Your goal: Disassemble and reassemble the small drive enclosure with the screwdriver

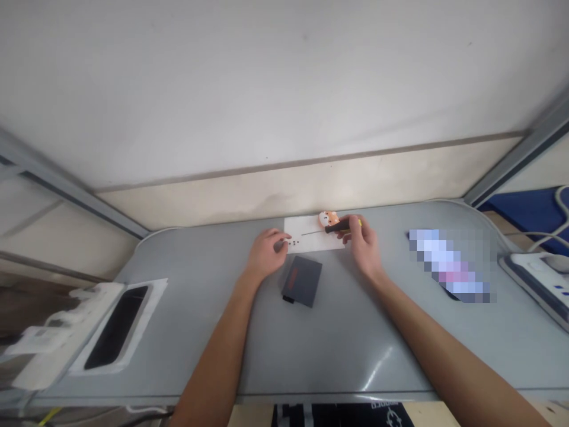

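My right hand [365, 246] is closed around the black and yellow handle of a screwdriver [338, 226], whose thin shaft points left over a white sheet of paper [313, 244]. Several tiny dark screws [294, 242] lie on the paper's left part. Beside them is my left hand [268, 254], its fingers apart and the index finger reaching over the paper's left edge; I see nothing held in it. A dark grey box-like device [303, 281] with red lettering lies just in front of the paper. Behind the screwdriver sits a small orange and white animal figure [328, 219].
A phone with a dark screen [116, 326] lies on white paper at the left, beside a white power strip [66, 338] with plugs. Rightward are a pixelated device [448, 267] and another power strip [540, 284]. A wall [284, 190] borders the grey table [333, 350] behind.
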Demonstrator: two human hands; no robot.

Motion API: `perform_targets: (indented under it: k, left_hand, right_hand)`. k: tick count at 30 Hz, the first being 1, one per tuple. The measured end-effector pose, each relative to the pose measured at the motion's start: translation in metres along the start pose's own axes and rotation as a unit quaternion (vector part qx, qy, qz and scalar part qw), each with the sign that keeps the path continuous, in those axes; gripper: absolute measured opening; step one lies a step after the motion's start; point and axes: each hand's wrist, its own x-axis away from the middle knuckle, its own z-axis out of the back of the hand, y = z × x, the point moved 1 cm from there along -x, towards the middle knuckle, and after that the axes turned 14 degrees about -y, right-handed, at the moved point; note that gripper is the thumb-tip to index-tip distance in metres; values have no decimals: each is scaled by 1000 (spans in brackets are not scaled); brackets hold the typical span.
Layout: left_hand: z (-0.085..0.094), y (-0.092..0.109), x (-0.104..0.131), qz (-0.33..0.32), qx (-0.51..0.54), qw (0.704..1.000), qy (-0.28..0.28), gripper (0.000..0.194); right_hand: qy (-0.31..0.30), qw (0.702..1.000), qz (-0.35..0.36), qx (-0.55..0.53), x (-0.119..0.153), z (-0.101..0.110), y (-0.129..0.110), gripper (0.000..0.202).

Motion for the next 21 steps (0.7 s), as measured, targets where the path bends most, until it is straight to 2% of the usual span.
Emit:
perform_targets:
  k: [1, 3, 6, 8, 10, 13, 19, 21]
  left_hand:
    - [5, 4, 1, 2, 27, 1000, -14, 21]
    - [14, 15, 5, -2, 88, 991, -104, 24]
    - [24, 33, 13, -22, 153, 953, -260, 47]
    - [26, 42, 18, -33, 181, 928, -324, 52]
    - [23, 48, 21, -28, 188, 923, -335, 50]
    - [15, 53, 22, 0, 167, 933, -319, 47]
    - [0, 62, 22, 35, 39, 972, -228, 58]
    - [-4, 64, 21, 39, 13, 978, -205, 51]
  right_hand:
    - [18, 1000, 3, 1, 0, 2, -2, 43]
    - [60, 998, 12, 3, 0, 7, -5, 41]
    - [112, 993, 25, 21, 2, 15, -11, 41]
    - [125, 991, 27, 36, 4, 20, -15, 40]
    - [116, 992, 25, 43, 6, 22, -19, 38]
    - [63, 995, 45, 69, 9, 23, -24, 36]
    - [-40, 981, 104, 156, 19, 19, -31, 39]
    - [-69, 969, 131, 196, 22, 16, -33, 41]
